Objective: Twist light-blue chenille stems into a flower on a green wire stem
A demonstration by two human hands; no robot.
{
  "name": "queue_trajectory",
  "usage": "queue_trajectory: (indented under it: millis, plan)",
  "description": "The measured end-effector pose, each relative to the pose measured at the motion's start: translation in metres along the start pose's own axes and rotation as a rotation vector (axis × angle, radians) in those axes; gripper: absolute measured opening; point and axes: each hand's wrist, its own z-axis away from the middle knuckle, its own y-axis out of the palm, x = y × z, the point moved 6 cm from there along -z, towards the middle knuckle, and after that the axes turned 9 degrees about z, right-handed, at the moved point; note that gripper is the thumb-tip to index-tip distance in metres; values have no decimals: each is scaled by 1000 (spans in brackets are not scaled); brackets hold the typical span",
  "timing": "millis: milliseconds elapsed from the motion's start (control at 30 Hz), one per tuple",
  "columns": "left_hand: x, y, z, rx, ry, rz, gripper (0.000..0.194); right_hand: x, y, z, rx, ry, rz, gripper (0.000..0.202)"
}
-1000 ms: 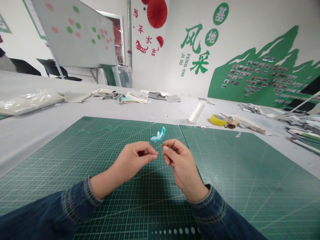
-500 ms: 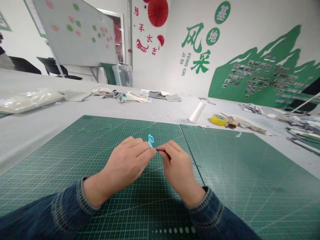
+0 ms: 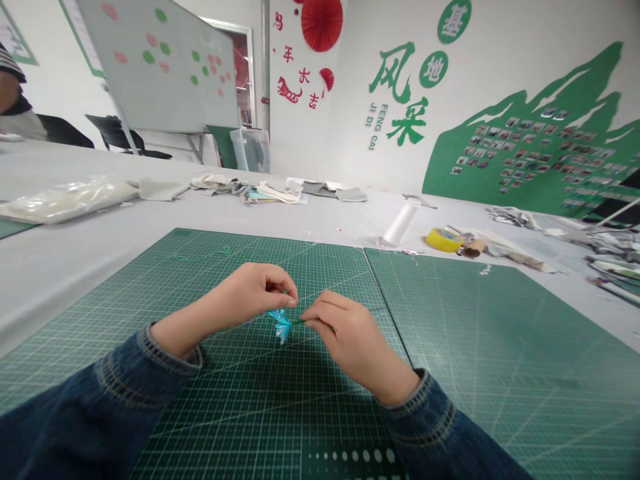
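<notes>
A small bright-blue artificial flower (image 3: 281, 328) with a thin dark-green stem (image 3: 298, 322) hangs just over the green cutting mat (image 3: 225, 400). My right hand (image 3: 350, 337) pinches that stem between thumb and fingers, to the right of the petals. Just above the flower, my left hand (image 3: 265, 288) has its thumb and forefinger tips brought together. Whether anything thin lies between those tips is too small to see. Part of the blue petals is hidden behind the left hand.
A second green mat (image 3: 500, 347) adjoins on the right. Behind the mats lie a white thread cone (image 3: 401, 223), a yellow tape roll (image 3: 444, 240), fabric scraps (image 3: 280, 191) and a plastic-wrapped bundle (image 3: 70, 200). A person (image 3: 13, 87) is at the far left.
My left hand has come off the flower and shifted up and left. The blue flower now shows below it, its petals tipped left and down. The right hand still pinches the stem.
</notes>
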Motion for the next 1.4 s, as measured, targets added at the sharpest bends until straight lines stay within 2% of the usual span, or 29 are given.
queue_trajectory:
  millis: [100,167,333,467,600,700,800,933,1033,1200,1400]
  plan:
    - [11,3,0,116,-70,294,9,1,-5,-1,-38,44,-181,17]
    - [15,9,-1,134,-72,435,6,-1,-9,-2,-73,117,-281,15]
    - [12,32,-3,60,3,642,7,-21,-12,4,-233,394,-488,8]
    - [3,43,-2,-59,39,681,4,-39,-6,11,-357,579,-626,3]
    - [-7,44,2,-185,96,443,4,-51,1,16,-420,659,-619,5]
    - [-22,44,10,-259,282,153,9,-54,-1,17,-432,664,-539,12]
    - [-36,46,19,-299,478,-122,10,-50,-10,16,-436,624,-378,11]
    - [-47,44,28,-339,597,-454,15,-36,-21,12,-431,477,-106,15]
    - [-52,37,32,-392,628,-619,16,-27,-20,11,-393,375,17,20]
    - [-53,24,34,-469,605,-743,16,-17,-9,7,-220,266,189,23]
    - [-44,16,25,-437,548,-757,19,-11,-1,3,-73,146,242,24]
